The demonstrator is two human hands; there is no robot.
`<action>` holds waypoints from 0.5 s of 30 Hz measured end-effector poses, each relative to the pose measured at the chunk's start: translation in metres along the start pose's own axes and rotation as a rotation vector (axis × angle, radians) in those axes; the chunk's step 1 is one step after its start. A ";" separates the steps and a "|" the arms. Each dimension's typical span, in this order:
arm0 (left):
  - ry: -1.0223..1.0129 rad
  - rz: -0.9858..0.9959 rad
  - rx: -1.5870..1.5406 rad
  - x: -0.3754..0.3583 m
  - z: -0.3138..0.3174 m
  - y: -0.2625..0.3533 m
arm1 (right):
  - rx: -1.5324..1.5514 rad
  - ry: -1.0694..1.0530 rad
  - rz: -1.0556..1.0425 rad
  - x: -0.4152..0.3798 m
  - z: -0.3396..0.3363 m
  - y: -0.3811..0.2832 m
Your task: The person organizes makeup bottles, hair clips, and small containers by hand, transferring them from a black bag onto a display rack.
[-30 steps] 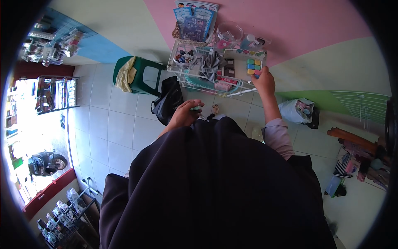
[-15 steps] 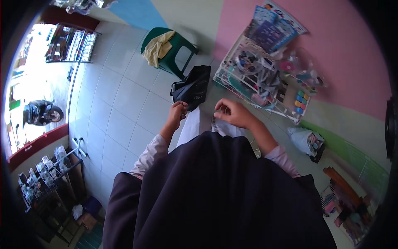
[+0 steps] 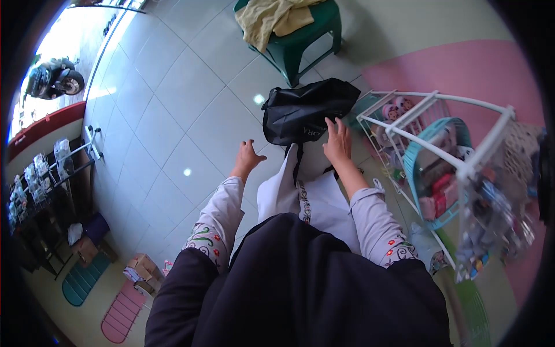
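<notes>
A black bag (image 3: pixel 309 110) with pale lettering rests on the tiled floor, in front of the white garment that I wear. My left hand (image 3: pixel 248 159) is held out to the lower left of the bag, fingers apart, touching nothing. Close to the bag's lower right edge is my right hand (image 3: pixel 338 140), its fingers spread and nothing held; whether a fingertip touches the bag I cannot tell. A dark strap hangs from the bag down to the white garment (image 3: pixel 329 202).
Beyond the bag stands a green stool (image 3: pixel 315 34) with a yellowish cloth (image 3: pixel 274 20) on it. A white rack (image 3: pixel 433 153) of goods is at the right. At the left are a dark shelf (image 3: pixel 52 214) and cardboard boxes (image 3: pixel 143 272).
The view has tilted down and closer to the bag and rack. My hands, earlier with fingers curled near my chest, have reached out and opened.
</notes>
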State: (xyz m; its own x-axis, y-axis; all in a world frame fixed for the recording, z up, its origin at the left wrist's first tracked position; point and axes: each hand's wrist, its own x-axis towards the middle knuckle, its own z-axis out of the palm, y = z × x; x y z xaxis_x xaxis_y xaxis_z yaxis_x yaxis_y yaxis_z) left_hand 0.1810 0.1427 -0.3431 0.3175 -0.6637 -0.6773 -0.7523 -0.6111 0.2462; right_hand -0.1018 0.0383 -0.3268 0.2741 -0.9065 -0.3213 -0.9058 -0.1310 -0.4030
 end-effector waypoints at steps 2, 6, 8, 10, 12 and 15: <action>0.049 0.012 -0.008 0.018 0.011 0.009 | -0.185 0.071 -0.065 0.034 0.026 0.010; 0.124 0.068 -0.063 0.056 0.039 0.020 | -0.291 0.095 -0.100 0.086 0.060 0.023; 0.126 0.068 -0.087 0.068 0.048 0.026 | -0.240 0.058 -0.118 0.100 0.067 0.031; 0.124 0.020 -0.158 0.082 0.058 0.023 | -0.120 0.130 -0.208 0.112 0.060 0.022; 0.211 0.033 -0.206 0.093 0.072 0.010 | -0.074 0.033 -0.243 0.126 0.030 0.002; 0.135 -0.077 -0.190 0.118 0.084 -0.012 | 0.153 -0.105 -0.275 0.164 0.011 -0.001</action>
State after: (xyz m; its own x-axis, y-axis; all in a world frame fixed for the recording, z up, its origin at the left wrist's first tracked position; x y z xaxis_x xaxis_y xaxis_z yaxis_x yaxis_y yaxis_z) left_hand 0.1790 0.1076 -0.4838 0.4533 -0.6561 -0.6033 -0.6048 -0.7236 0.3325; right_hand -0.0528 -0.1062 -0.3886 0.5402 -0.7984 -0.2659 -0.7365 -0.2957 -0.6084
